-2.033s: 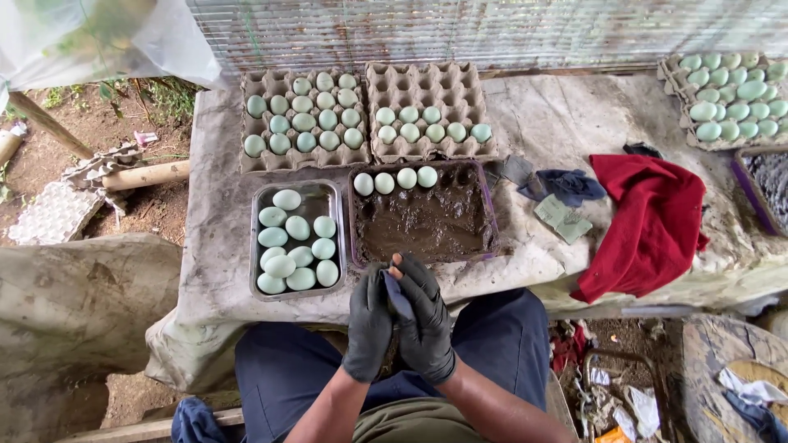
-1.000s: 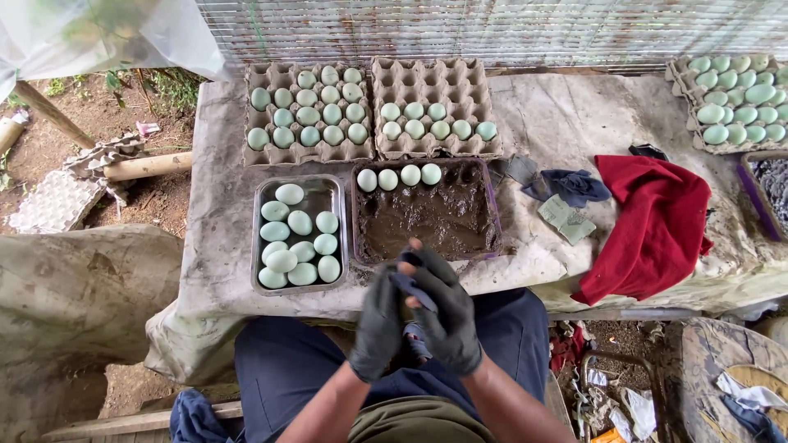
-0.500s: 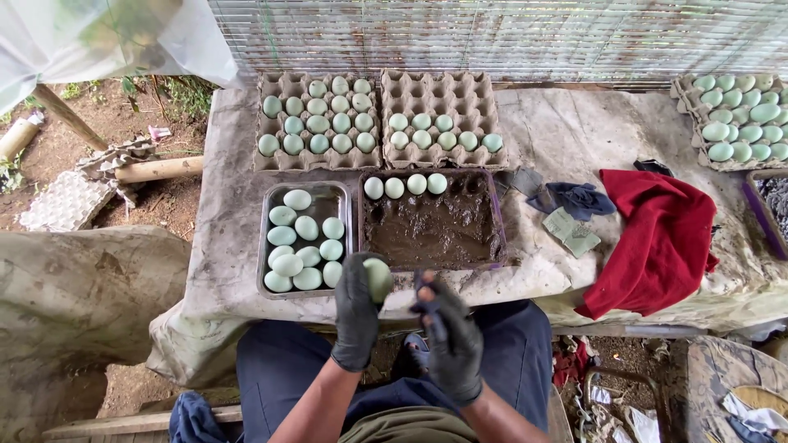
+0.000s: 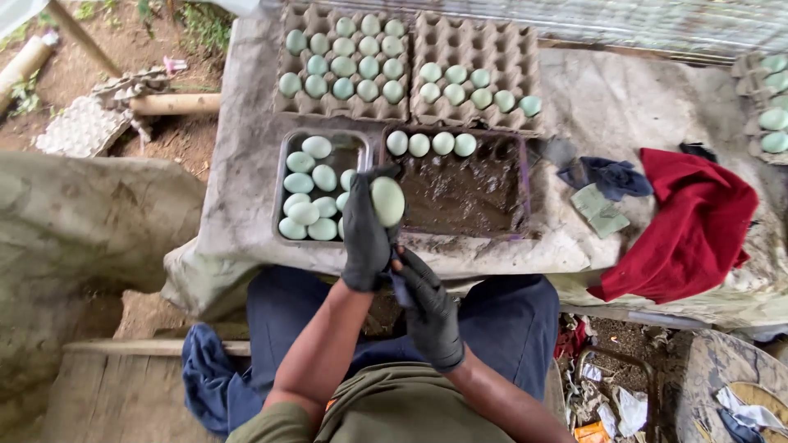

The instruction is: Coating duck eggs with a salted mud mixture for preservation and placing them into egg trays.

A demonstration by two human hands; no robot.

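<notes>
My left hand (image 4: 364, 230), in a black glove, holds up a pale green egg (image 4: 387, 201) over the near edge of the table, between two trays. The metal tray (image 4: 281, 176) on the left holds several pale green eggs. A tray of dark mud (image 4: 468, 193) on the right has a short row of eggs along its far side. My right hand (image 4: 428, 308), also black-gloved, is just below the left, over my lap; its fingers pinch a small dark cloth piece near the left wrist.
Two cardboard egg cartons (image 4: 406, 61) with several eggs stand at the back of the cloth-covered table (image 4: 607, 107). A red cloth (image 4: 689, 226), a dark blue rag (image 4: 603, 176) and a small green sponge (image 4: 599, 209) lie to the right. More egg cartons (image 4: 767, 98) sit at the far right.
Both hands were together at my lap rubbing an egg. The left hand has since lifted the egg up toward the trays, and the right hand has dropped back.
</notes>
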